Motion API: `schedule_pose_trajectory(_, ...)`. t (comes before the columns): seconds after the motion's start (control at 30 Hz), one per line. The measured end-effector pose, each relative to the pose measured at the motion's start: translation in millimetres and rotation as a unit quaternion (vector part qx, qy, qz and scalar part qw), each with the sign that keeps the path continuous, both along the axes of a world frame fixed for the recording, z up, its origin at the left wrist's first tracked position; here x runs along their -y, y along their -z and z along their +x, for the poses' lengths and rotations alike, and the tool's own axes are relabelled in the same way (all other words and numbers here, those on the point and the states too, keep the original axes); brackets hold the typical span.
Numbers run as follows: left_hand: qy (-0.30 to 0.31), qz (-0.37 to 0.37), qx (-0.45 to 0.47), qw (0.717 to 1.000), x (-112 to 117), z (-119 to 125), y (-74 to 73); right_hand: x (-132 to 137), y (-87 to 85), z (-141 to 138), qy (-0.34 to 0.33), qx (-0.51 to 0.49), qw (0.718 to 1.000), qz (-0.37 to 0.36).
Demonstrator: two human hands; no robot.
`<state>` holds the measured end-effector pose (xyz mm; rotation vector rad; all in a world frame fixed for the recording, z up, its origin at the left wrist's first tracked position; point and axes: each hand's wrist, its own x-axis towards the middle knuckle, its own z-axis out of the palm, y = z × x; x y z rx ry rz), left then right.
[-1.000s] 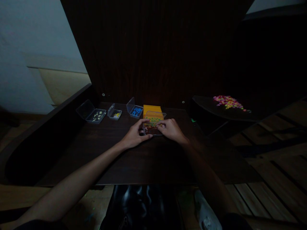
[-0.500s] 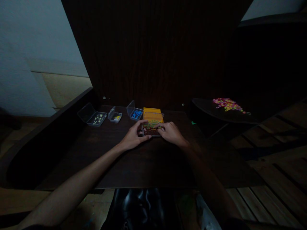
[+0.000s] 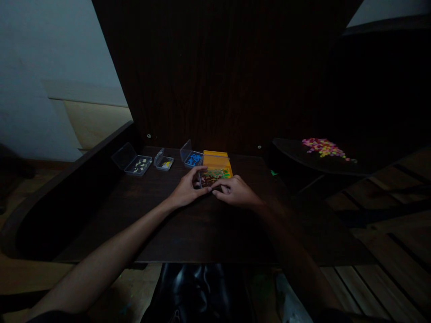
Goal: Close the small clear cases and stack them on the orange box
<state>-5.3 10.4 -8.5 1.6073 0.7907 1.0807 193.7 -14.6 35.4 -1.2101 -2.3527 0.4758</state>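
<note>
A small clear plastic box point(image 3: 214, 176) of mixed coloured beads lies on the dark wooden table point(image 3: 202, 224), its lid lowered. My left hand point(image 3: 186, 188) curls round its left end, fingers on the near corner. My right hand point(image 3: 234, 190) presses on its near right edge with the fingers bent. An orange box point(image 3: 215, 158) stands just behind it.
Three open clear boxes stand at the table's far left: one with pale pieces point(image 3: 137, 165), one with yellow point(image 3: 164, 163), one with blue point(image 3: 192, 158). A heap of pink and yellow beads point(image 3: 323, 147) lies on a dark surface to the right. A dark panel rises behind.
The clear lid has come down from half-raised to flat over the beads. My right hand has slid nearer and to the left along the box's front edge.
</note>
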Motion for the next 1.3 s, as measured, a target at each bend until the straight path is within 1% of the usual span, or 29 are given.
schedule_pose_trajectory(0.13,-0.004,0.007,-0.002,1.0,-3,-1,3.3,5,0.6,-4,0.016,-0.023,0.999,0.018)
schedule_pose_trajectory(0.17,-0.007,0.008,-0.002,1.0,-4,-2,3.8,6,0.9,-6,0.011,-0.027,0.999,0.018)
schedule_pose_trajectory(0.23,-0.017,0.01,-0.006,1.0,-6,-3,4.1,7,2.3,-8,-0.029,-0.012,1.0,-0.002)
schedule_pose_trajectory(0.33,-0.03,0.006,-0.017,0.999,-7,-4,2.8,9,7.0,-13,-0.108,0.068,0.991,-0.049)
schedule_pose_trajectory(0.4,-0.03,0.003,-0.018,0.999,-7,-4,1.5,9,10.6,-17,-0.124,0.119,0.983,-0.064)
schedule_pose_trajectory(0.53,-0.024,-0.001,-0.009,1.0,-5,-3,-0.6,10,14.0,-21,-0.123,0.152,0.978,-0.073)
schedule_pose_trajectory(0.7,-0.031,0.002,-0.013,0.999,-5,-3,-1.3,9,11.6,-21,-0.107,0.163,0.978,-0.075)
schedule_pose_trajectory(1.0,-0.025,0.007,-0.009,1.0,-5,-3,-1.7,7,14.5,-18,-0.124,0.153,0.976,-0.091)
schedule_pose_trajectory(1.17,-0.03,0.012,-0.012,0.999,-4,-3,-1.6,7,15.5,-20,-0.109,0.163,0.976,-0.096)
schedule_pose_trajectory(1.3,-0.037,0.019,-0.026,0.999,-5,-3,-0.5,5,16.0,-20,-0.112,0.176,0.973,-0.094)
